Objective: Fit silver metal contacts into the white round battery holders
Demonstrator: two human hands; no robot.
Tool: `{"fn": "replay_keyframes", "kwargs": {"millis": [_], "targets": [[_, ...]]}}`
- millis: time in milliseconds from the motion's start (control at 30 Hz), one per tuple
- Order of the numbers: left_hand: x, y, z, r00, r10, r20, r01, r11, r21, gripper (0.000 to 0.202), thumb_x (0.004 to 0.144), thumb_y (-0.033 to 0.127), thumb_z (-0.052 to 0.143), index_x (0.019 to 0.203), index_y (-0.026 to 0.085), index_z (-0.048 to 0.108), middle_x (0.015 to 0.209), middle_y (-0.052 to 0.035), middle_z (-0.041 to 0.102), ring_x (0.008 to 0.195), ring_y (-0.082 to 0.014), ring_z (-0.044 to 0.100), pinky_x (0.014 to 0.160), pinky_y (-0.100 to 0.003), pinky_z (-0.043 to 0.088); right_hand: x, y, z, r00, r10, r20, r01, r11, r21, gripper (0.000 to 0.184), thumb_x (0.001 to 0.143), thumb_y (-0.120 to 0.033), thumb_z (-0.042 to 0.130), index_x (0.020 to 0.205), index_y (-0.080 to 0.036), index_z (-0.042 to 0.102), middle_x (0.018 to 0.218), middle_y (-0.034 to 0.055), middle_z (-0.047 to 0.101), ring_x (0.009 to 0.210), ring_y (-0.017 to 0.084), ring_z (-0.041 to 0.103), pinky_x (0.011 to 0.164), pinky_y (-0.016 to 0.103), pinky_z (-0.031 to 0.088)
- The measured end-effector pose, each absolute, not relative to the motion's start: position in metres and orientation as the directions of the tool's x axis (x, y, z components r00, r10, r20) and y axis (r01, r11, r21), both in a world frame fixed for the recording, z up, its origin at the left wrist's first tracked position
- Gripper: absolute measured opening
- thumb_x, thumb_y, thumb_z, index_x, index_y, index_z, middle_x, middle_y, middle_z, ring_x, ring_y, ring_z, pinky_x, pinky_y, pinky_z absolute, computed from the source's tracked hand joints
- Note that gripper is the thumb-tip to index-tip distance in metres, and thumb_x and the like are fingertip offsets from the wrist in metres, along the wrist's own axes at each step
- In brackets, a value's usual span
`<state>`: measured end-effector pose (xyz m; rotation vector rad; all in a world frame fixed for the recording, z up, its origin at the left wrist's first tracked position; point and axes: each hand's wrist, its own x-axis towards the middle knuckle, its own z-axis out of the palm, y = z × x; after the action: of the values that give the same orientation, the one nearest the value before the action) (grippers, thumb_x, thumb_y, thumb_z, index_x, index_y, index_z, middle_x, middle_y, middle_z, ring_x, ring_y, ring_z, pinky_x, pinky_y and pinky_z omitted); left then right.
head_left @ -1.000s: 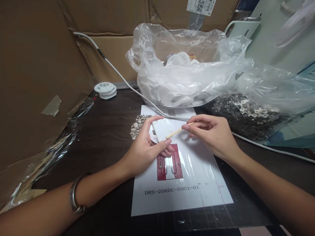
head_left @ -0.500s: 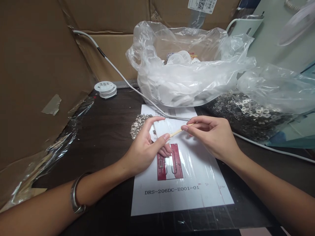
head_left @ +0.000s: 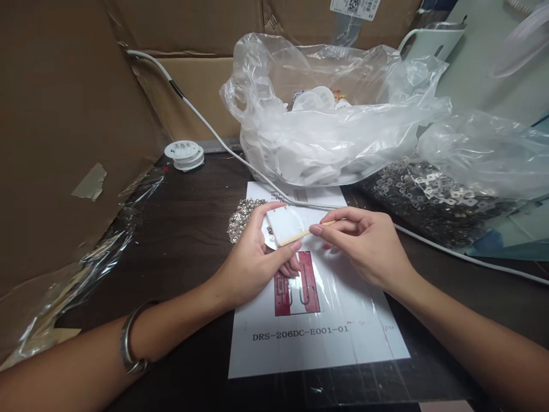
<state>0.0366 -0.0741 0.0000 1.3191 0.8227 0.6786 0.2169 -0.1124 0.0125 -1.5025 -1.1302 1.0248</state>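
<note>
A round white plastic part with a raised square block point(head_left: 281, 224) is gripped in my left hand point(head_left: 261, 252), fingers behind it and thumb along its lower edge. My right hand point(head_left: 360, 240) pinches a thin pale wooden stick point(head_left: 305, 233) between thumb and fingertips. The stick's far end lies against the lower edge of the white block, just above my left thumb. Small metal bits show at the left side of the part. Both hands are above a printed sheet point(head_left: 317, 340) with a red picture on it.
Small metal pieces point(head_left: 245, 217) lie heaped left of the sheet. A clear plastic bag point(head_left: 338, 131) of white parts stands behind, with a bag of flat metal pieces point(head_left: 437, 189) to the right. Stacked white discs point(head_left: 184, 154) sit at back left. A white cable point(head_left: 206, 123) crosses the table.
The stick has moved left, its tip now lying along the block's lower edge. My right hand has shifted slightly left and down, and more of the white part shows.
</note>
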Motion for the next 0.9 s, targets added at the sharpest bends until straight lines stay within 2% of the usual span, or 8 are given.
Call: {"fn": "replay_keyframes", "kwargs": {"millis": [267,367,467,533,633,700,800,900], "targets": [[0.035,-0.075,0.0,0.54,0.836,-0.096,0.002,0.113,0.994,0.065,0.08,0.028,0.071,0.132,0.023,0.033,0.075,0.0002,0.065,0.056,-0.0132,0.065,0.056,-0.025,0.058,0.219,-0.11,0.013,0.21,0.973,-0.094,0.16,-0.129,-0.979,0.026,0.065,-0.034,0.079,0.076,-0.014,0.067,0.059,0.0036,0.067,0.052,0.013,0.058,0.052,0.025,0.048],[0.034,-0.076,-0.002,0.537,0.84,-0.077,0.042,0.065,0.997,0.064,0.083,0.029,0.067,0.136,0.026,0.03,0.076,-0.0007,0.066,0.061,-0.0141,0.067,0.059,-0.025,0.059,0.225,-0.107,0.013,0.177,0.976,-0.129,-0.017,-0.128,-0.992,0.02,0.075,-0.033,0.07,0.081,-0.014,0.066,0.076,0.0068,0.071,0.057,0.014,0.063,0.05,0.024,0.048],[0.033,-0.078,-0.004,0.532,0.845,-0.043,0.097,-0.01,0.995,0.058,0.09,0.032,0.057,0.141,0.028,0.029,0.071,-0.0008,0.067,0.067,-0.0166,0.069,0.062,-0.025,0.059,0.229,-0.106,0.012,0.127,0.978,-0.166,-0.153,-0.147,-0.977,0.015,0.076,-0.027,0.067,0.084,-0.015,0.063,0.09,0.008,0.071,0.065,0.015,0.067,0.049,0.021,0.049],[0.033,-0.08,-0.005,0.517,0.856,0.002,0.112,-0.07,0.991,0.063,0.091,0.031,0.056,0.145,0.031,0.024,0.072,-0.0007,0.068,0.069,-0.0177,0.07,0.064,-0.026,0.059,0.228,-0.108,0.012,0.104,0.983,-0.152,-0.104,-0.141,-0.984,0.02,0.075,-0.028,0.071,0.086,-0.016,0.059,0.085,0.0065,0.071,0.067,0.015,0.067,0.049,0.019,0.048],[0.032,-0.081,-0.005,0.491,0.866,0.091,0.146,-0.185,0.972,0.077,0.089,0.025,0.058,0.149,0.034,0.01,0.082,-0.0006,0.071,0.069,-0.0172,0.07,0.064,-0.028,0.059,0.222,-0.112,0.012,0.089,0.992,-0.087,-0.002,-0.087,-0.996,0.028,0.079,-0.041,0.068,0.086,-0.017,0.055,0.076,0.0044,0.068,0.064,0.015,0.067,0.046,0.019,0.047],[0.031,-0.08,-0.005,0.498,0.849,0.174,0.213,-0.315,0.925,0.069,0.088,0.02,0.058,0.147,0.032,0.025,0.099,-0.0036,0.071,0.079,-0.0186,0.07,0.071,-0.03,0.059,0.217,-0.115,0.014,0.082,0.995,-0.056,0.016,-0.057,-0.998,0.032,0.082,-0.047,0.064,0.084,-0.017,0.053,0.071,0.003,0.065,0.061,0.015,0.066,0.046,0.02,0.048],[0.028,-0.075,-0.005,0.529,0.78,0.334,0.302,-0.541,0.785,0.037,0.086,0.01,0.056,0.121,0.022,0.061,0.124,-0.0058,0.063,0.109,-0.0221,0.062,0.097,-0.037,0.05,0.214,-0.116,0.016,0.022,0.996,-0.089,-0.066,-0.087,-0.994,0.03,0.081,-0.042,0.067,0.084,-0.017,0.05,0.07,0.0015,0.064,0.062,0.014,0.065,0.051,0.022,0.053],[0.026,-0.072,-0.006,0.534,0.704,0.468,0.31,-0.678,0.667,0.035,0.084,0.005,0.053,0.114,0.019,0.065,0.126,-0.006,0.062,0.116,-0.0209,0.058,0.104,-0.038,0.045,0.215,-0.115,0.014,-0.099,0.984,-0.148,-0.206,-0.165,-0.964,0.031,0.072,-0.029,0.076,0.084,-0.017,0.049,0.077,0.0009,0.065,0.067,0.013,0.065,0.058,0.024,0.057]]}}
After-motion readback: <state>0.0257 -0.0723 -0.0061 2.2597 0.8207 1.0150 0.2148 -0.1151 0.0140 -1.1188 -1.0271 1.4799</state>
